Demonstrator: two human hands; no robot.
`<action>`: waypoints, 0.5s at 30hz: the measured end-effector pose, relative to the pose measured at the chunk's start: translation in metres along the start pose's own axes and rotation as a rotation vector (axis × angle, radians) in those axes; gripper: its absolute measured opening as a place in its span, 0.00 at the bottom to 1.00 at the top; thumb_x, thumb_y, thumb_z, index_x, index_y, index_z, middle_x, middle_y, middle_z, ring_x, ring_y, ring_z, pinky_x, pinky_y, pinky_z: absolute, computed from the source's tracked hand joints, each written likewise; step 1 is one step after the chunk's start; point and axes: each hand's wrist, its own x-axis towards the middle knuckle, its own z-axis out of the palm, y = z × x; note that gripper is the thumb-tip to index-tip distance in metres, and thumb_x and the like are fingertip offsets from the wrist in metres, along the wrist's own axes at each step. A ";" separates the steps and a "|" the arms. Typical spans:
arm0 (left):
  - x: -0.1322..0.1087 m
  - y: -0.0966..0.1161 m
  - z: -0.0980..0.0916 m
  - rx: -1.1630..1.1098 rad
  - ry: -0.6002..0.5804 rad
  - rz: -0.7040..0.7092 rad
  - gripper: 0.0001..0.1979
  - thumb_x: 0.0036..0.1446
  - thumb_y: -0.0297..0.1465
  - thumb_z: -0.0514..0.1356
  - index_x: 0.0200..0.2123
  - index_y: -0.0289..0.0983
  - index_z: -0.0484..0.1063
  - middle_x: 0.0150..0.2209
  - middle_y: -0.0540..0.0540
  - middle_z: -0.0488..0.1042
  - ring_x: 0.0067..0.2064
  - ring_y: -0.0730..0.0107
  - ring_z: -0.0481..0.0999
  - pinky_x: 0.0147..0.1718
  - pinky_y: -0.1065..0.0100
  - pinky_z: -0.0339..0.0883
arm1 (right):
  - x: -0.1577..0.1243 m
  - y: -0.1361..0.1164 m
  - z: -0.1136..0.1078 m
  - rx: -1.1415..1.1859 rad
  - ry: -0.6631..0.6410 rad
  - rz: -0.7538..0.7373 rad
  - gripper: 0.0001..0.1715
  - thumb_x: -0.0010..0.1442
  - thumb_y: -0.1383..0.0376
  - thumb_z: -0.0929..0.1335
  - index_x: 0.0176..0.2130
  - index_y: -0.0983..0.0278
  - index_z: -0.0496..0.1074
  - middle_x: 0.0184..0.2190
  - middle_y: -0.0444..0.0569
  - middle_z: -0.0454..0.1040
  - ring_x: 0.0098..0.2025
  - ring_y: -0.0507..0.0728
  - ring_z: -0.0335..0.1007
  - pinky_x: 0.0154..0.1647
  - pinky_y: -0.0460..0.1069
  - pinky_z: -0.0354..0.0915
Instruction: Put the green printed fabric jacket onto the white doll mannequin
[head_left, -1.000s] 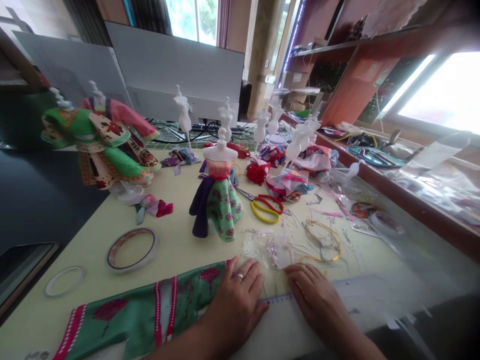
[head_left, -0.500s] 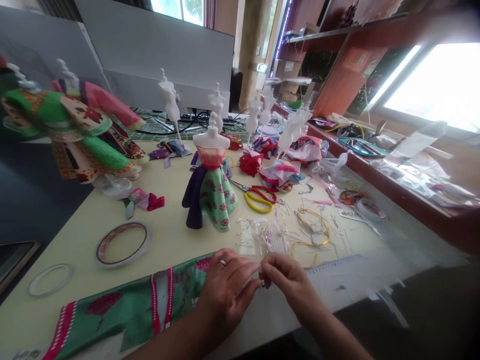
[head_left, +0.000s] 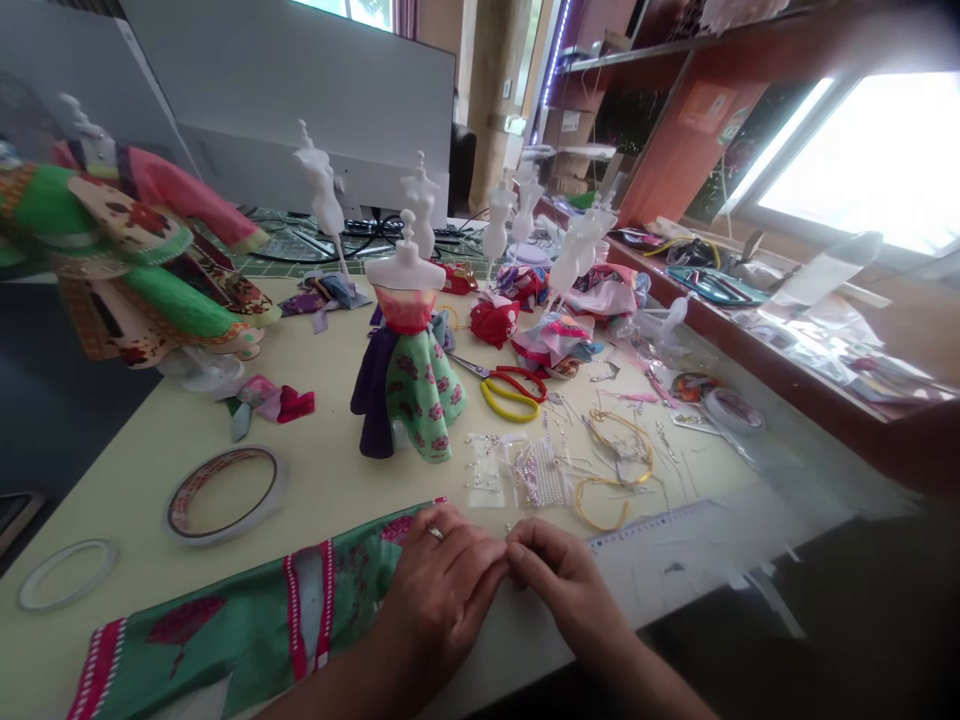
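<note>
My left hand (head_left: 448, 570), with a ring on one finger, is closed, its fingertips pinched at the front edge of the table. Against it, my right hand (head_left: 551, 570) is pinched as well, thumb and forefinger together. Whatever lies between the fingertips is too small to make out. Under and beside my left wrist lies green fabric (head_left: 255, 625) with pink dotted trim and dark pink fan motifs. Just beyond my fingers are a card of beads (head_left: 541, 473) and a clear packet of small beads (head_left: 487, 472). A ruler (head_left: 667, 522) lies right of my right hand.
A small mannequin in a floral skirt (head_left: 426, 390) stands mid-table, with scissors (head_left: 512, 392) beside it. Tape rolls (head_left: 176, 510) lie at left. Dressed figures (head_left: 150, 255), bare mannequins (head_left: 321, 185), fabric scraps (head_left: 555, 340) and yellow cord (head_left: 615, 525) are spread around.
The view has shifted slightly, so the table things sit a little further left. My fingertips have come closer together, and the small shiny bit seen between them earlier is now hidden.
</note>
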 end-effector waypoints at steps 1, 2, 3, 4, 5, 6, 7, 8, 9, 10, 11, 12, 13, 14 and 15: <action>0.000 0.000 0.000 -0.002 -0.008 -0.001 0.06 0.57 0.22 0.57 0.36 0.37 0.70 0.32 0.49 0.75 0.35 0.69 0.71 0.46 0.59 0.62 | 0.000 0.001 0.000 0.002 -0.002 0.000 0.17 0.57 0.55 0.66 0.25 0.64 0.67 0.20 0.42 0.64 0.25 0.50 0.59 0.28 0.45 0.57; 0.000 0.000 0.000 -0.005 -0.011 -0.002 0.06 0.57 0.22 0.57 0.36 0.37 0.70 0.32 0.49 0.75 0.35 0.69 0.71 0.46 0.59 0.62 | 0.000 0.001 -0.001 0.004 -0.004 0.000 0.17 0.57 0.55 0.66 0.25 0.64 0.67 0.20 0.42 0.64 0.25 0.51 0.59 0.28 0.45 0.57; -0.001 -0.001 0.001 -0.011 -0.013 -0.002 0.06 0.57 0.22 0.57 0.36 0.37 0.70 0.32 0.49 0.75 0.35 0.69 0.71 0.46 0.59 0.62 | 0.000 0.002 -0.001 0.008 -0.008 0.000 0.16 0.57 0.56 0.66 0.25 0.64 0.68 0.20 0.42 0.65 0.25 0.51 0.60 0.28 0.45 0.57; -0.001 -0.001 0.001 -0.019 -0.011 -0.002 0.06 0.57 0.22 0.57 0.36 0.38 0.70 0.32 0.49 0.75 0.35 0.68 0.71 0.46 0.59 0.62 | 0.000 0.002 -0.002 0.015 -0.012 0.001 0.16 0.58 0.56 0.66 0.25 0.64 0.68 0.21 0.42 0.65 0.26 0.51 0.60 0.28 0.45 0.57; -0.001 -0.001 0.001 -0.028 -0.011 -0.003 0.07 0.58 0.22 0.56 0.37 0.38 0.70 0.32 0.49 0.75 0.35 0.68 0.70 0.46 0.58 0.62 | 0.000 0.002 -0.002 0.027 -0.020 0.003 0.15 0.58 0.57 0.66 0.26 0.64 0.69 0.21 0.42 0.65 0.26 0.51 0.60 0.28 0.45 0.57; -0.001 -0.002 0.001 -0.038 -0.009 -0.004 0.07 0.58 0.22 0.56 0.37 0.38 0.70 0.32 0.49 0.75 0.35 0.68 0.70 0.46 0.58 0.62 | 0.000 0.003 -0.003 0.043 -0.028 0.005 0.15 0.58 0.57 0.66 0.26 0.64 0.69 0.21 0.42 0.65 0.26 0.50 0.60 0.29 0.45 0.57; -0.001 -0.002 0.002 -0.047 -0.010 -0.009 0.07 0.58 0.22 0.56 0.37 0.38 0.70 0.32 0.49 0.75 0.35 0.68 0.70 0.45 0.58 0.62 | -0.001 0.003 -0.003 0.061 -0.037 0.008 0.15 0.58 0.57 0.66 0.26 0.64 0.69 0.21 0.42 0.65 0.26 0.50 0.60 0.29 0.45 0.57; -0.001 -0.002 0.002 -0.054 -0.010 -0.012 0.07 0.58 0.22 0.57 0.37 0.38 0.70 0.32 0.49 0.75 0.35 0.68 0.70 0.45 0.58 0.62 | -0.001 0.003 -0.004 0.079 -0.045 0.011 0.15 0.59 0.57 0.66 0.26 0.64 0.69 0.21 0.42 0.65 0.26 0.50 0.60 0.29 0.45 0.57; -0.001 -0.002 0.002 -0.058 -0.009 -0.015 0.07 0.58 0.22 0.57 0.37 0.37 0.70 0.32 0.49 0.75 0.34 0.68 0.70 0.44 0.58 0.62 | -0.001 0.003 -0.004 0.096 -0.050 0.013 0.16 0.59 0.57 0.66 0.25 0.64 0.68 0.21 0.42 0.65 0.26 0.50 0.61 0.30 0.45 0.57; -0.001 -0.002 0.001 -0.060 -0.006 -0.017 0.07 0.57 0.21 0.57 0.37 0.37 0.70 0.31 0.49 0.75 0.34 0.68 0.70 0.44 0.59 0.62 | -0.001 0.002 -0.004 0.109 -0.056 0.015 0.16 0.60 0.57 0.65 0.25 0.64 0.68 0.21 0.42 0.65 0.27 0.50 0.61 0.30 0.45 0.57; -0.001 -0.002 0.001 -0.060 -0.005 -0.017 0.07 0.57 0.21 0.57 0.37 0.37 0.70 0.31 0.49 0.75 0.34 0.69 0.70 0.44 0.59 0.62 | -0.001 0.002 -0.003 0.119 -0.059 0.015 0.17 0.60 0.57 0.65 0.24 0.64 0.67 0.21 0.42 0.65 0.27 0.51 0.61 0.31 0.45 0.57; 0.000 -0.002 0.001 -0.061 -0.005 -0.016 0.07 0.57 0.21 0.57 0.36 0.37 0.70 0.31 0.49 0.75 0.34 0.69 0.70 0.43 0.59 0.62 | -0.001 0.001 -0.003 0.126 -0.062 0.018 0.18 0.60 0.57 0.65 0.23 0.64 0.67 0.21 0.42 0.65 0.27 0.51 0.61 0.31 0.46 0.57; 0.000 -0.002 0.001 -0.060 -0.007 -0.016 0.06 0.57 0.22 0.57 0.36 0.38 0.70 0.31 0.50 0.75 0.34 0.69 0.70 0.43 0.60 0.62 | -0.001 0.001 -0.003 0.130 -0.064 0.022 0.18 0.60 0.57 0.65 0.23 0.64 0.66 0.21 0.42 0.65 0.27 0.51 0.61 0.32 0.46 0.57; 0.001 -0.002 0.000 -0.058 -0.006 -0.018 0.06 0.58 0.22 0.56 0.36 0.38 0.70 0.31 0.50 0.75 0.34 0.70 0.70 0.44 0.60 0.62 | -0.001 0.000 -0.003 0.132 -0.067 0.026 0.19 0.60 0.56 0.65 0.23 0.64 0.66 0.22 0.42 0.65 0.28 0.51 0.61 0.32 0.46 0.57; 0.001 -0.002 -0.001 -0.056 -0.007 -0.024 0.06 0.58 0.23 0.56 0.35 0.38 0.71 0.31 0.50 0.75 0.34 0.70 0.70 0.44 0.60 0.62 | -0.001 0.000 -0.002 0.133 -0.066 0.029 0.18 0.60 0.56 0.65 0.23 0.64 0.66 0.22 0.42 0.65 0.27 0.51 0.61 0.32 0.46 0.57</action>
